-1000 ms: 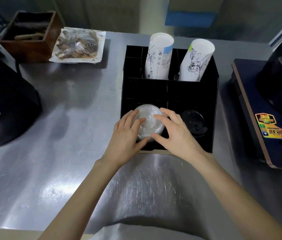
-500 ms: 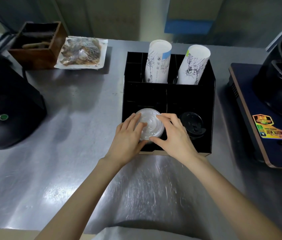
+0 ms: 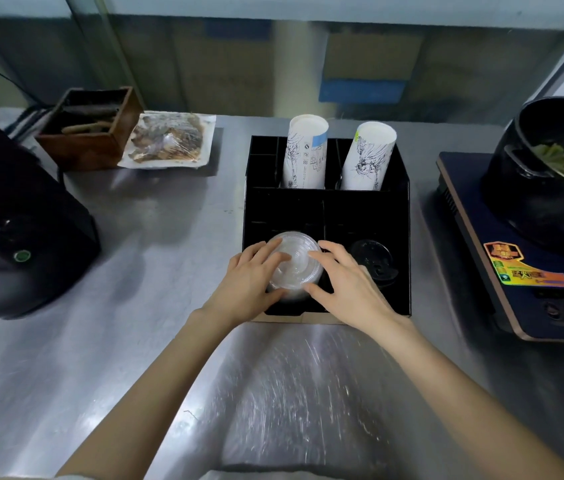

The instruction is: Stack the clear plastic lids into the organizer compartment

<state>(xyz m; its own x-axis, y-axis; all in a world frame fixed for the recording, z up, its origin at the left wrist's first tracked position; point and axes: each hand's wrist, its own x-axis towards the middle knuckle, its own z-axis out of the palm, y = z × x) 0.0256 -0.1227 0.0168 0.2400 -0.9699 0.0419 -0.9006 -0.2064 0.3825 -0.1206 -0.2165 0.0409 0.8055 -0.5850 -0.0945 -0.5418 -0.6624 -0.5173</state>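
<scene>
A stack of clear plastic lids [image 3: 295, 264] stands in the front left compartment of the black organizer [image 3: 401, 216]. My left hand [image 3: 245, 282] cups the stack's left side, fingers on its top. On the stack's right side my right hand [image 3: 346, 285] holds it between thumb and fingers. Both hands grip the lids together. Black lids [image 3: 372, 259] lie in the front right compartment.
Two stacks of printed paper cups [image 3: 304, 152] stand in the organizer's back row. A black machine [image 3: 13, 220] is at the left, a wooden box [image 3: 90, 128] and wrapped food tray [image 3: 169, 140] behind it. A cooker with a black pot [image 3: 550, 174] sits at the right.
The camera has tilted up, so everything sits lower in view. Both hands stay on the clear lid stack, which remains in the front left compartment.
</scene>
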